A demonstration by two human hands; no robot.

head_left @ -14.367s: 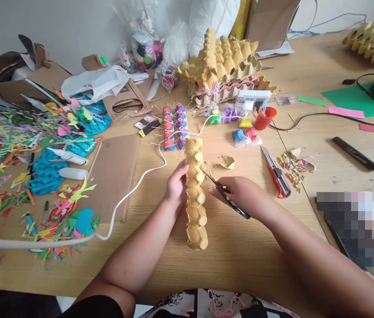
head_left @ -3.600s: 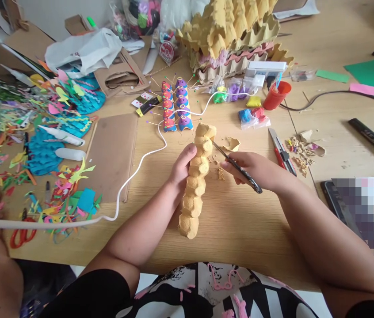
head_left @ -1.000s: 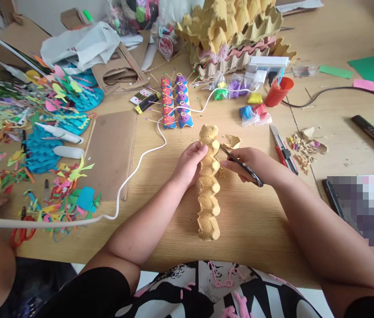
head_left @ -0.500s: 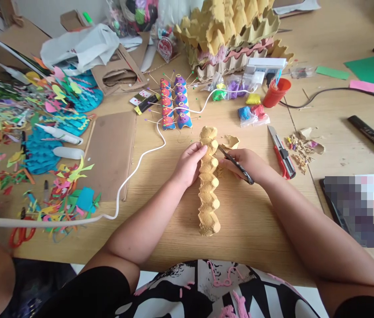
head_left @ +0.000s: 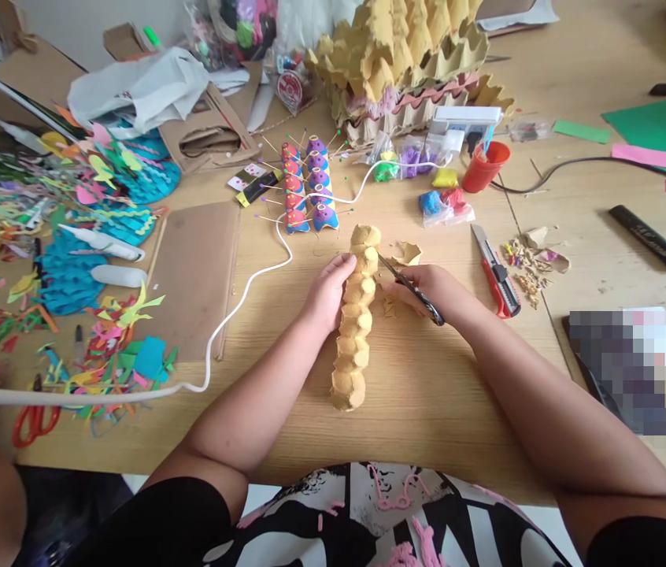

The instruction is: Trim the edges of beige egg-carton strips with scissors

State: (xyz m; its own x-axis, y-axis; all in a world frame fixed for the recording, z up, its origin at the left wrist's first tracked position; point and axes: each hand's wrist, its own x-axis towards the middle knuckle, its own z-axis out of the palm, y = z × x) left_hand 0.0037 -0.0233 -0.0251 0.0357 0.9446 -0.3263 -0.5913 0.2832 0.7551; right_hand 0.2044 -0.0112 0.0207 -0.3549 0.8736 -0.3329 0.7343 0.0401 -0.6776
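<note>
My left hand point(head_left: 333, 287) grips a long strip of yellow egg carton point(head_left: 355, 323) near its far end, thumb on top. The strip runs lengthwise away from me, its near end tilted slightly left. In my right hand point(head_left: 433, 291) is a pair of dark-handled scissors point(head_left: 419, 293). Their tip points at the right edge of the strip, close by the second cup; whether the blades touch it I cannot tell. A trimmed carton scrap point(head_left: 407, 253) lies just beyond my right hand.
Painted carton strips with pins point(head_left: 322, 189) stand ahead, crossed by a white cable point(head_left: 250, 279). A box cutter point(head_left: 497, 272) and shavings point(head_left: 530, 276) lie right. Paper scraps point(head_left: 126, 339) and red-handled scissors point(head_left: 35, 421) are left. Stacked egg trays point(head_left: 404, 71) and a red cup point(head_left: 485, 167) are behind.
My left hand has rolled the egg carton strip, so its open cup side faces up more, and its near end has swung left. The scissors stay at its right edge.
</note>
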